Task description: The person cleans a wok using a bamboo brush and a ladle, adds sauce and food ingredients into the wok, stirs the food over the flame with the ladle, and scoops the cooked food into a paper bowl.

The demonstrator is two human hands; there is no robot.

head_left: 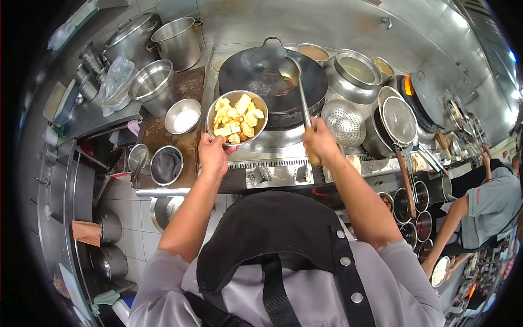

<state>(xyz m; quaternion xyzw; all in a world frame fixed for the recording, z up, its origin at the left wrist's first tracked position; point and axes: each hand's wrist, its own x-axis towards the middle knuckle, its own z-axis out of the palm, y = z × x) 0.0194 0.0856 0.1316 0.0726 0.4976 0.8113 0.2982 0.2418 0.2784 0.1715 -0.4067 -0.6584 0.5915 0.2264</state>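
My left hand (213,155) grips the near rim of a round metal bowl (262,121), tilted so that its contents show. Pale yellow chunks of food (238,117) fill much of it. The bowl is held at the near left side of a large black wok (245,65) on the stove. Wrapped round the wooden handle of a long ladle (303,98) is my right hand (321,143). The ladle's head is down in the wok, over a small dark reddish patch that I cannot make out.
A perforated strainer (344,122) and a pot with a mesh sieve (399,120) stand to the right. On the left counter are a bowl of white contents (183,116), a dark-filled bowl (166,165) and tall pots (177,43). A co-worker (490,201) stands at far right.
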